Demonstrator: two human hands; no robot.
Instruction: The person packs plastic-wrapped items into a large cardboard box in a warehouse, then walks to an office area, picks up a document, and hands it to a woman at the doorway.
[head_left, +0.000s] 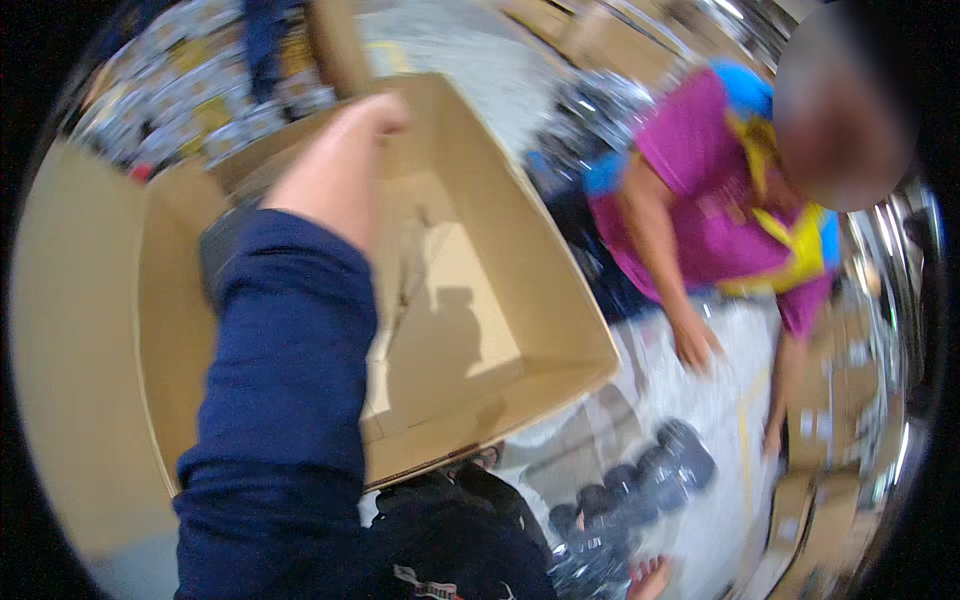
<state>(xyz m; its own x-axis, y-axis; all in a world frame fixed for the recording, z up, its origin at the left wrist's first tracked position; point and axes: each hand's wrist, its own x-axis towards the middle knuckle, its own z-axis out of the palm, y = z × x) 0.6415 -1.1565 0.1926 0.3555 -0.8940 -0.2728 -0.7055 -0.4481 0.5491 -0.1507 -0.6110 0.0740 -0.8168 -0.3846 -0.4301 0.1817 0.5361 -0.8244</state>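
Note:
A big cardboard box (470,290), its open side toward me, fills the middle and left of the view. My left arm, in a dark blue sleeve, reaches across it. At its far rim my left hand (385,112) looks closed on the edge, though motion blurs the fingers. Something dark (220,250) shows inside the box, partly behind my forearm. Low on the right, my right hand (648,578) is only partly in view, fingers apart and holding nothing I can see. Closest to it are black bundles in clear plastic wrap (640,480) on the floor.
A co-worker (700,190) in a magenta, blue and yellow top bends forward at the right, arms hanging down. More wrapped dark bundles (590,110) lie behind the box. Cardboard boxes (835,390) stand along the right. Many packages (190,80) cover the far left.

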